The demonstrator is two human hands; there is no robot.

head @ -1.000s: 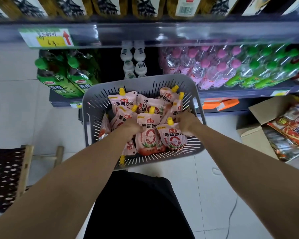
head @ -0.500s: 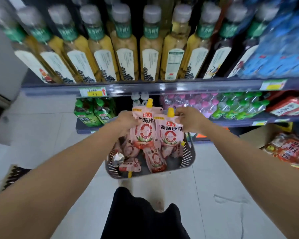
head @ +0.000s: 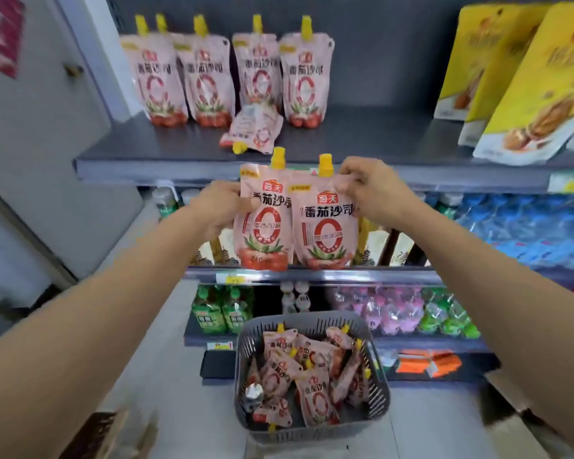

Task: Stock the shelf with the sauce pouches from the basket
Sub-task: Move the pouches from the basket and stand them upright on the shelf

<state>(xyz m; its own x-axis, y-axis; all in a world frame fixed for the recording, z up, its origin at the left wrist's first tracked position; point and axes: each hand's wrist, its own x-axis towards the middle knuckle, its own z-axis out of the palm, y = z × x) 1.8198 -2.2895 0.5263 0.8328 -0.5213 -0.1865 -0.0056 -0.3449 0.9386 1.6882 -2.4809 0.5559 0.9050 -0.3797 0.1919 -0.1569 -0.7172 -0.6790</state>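
L hand [head: 217, 207] grips the left sauce pouch [head: 262, 226] by its upper left edge. R hand [head: 375, 190] pinches the right sauce pouch [head: 325, 226] at its top right corner, next to the yellow cap. Both are upright, side by side w/ edges overlapping, in front of the grey shelf [head: 362, 144] lip. On the shelf, standing pouches [head: 206, 77] are at back left and a fallen pouch [head: 256, 129] lies in front. Yellow packs [head: 524, 94] are at right. The basket [head: 376, 376] below holds more pouches.
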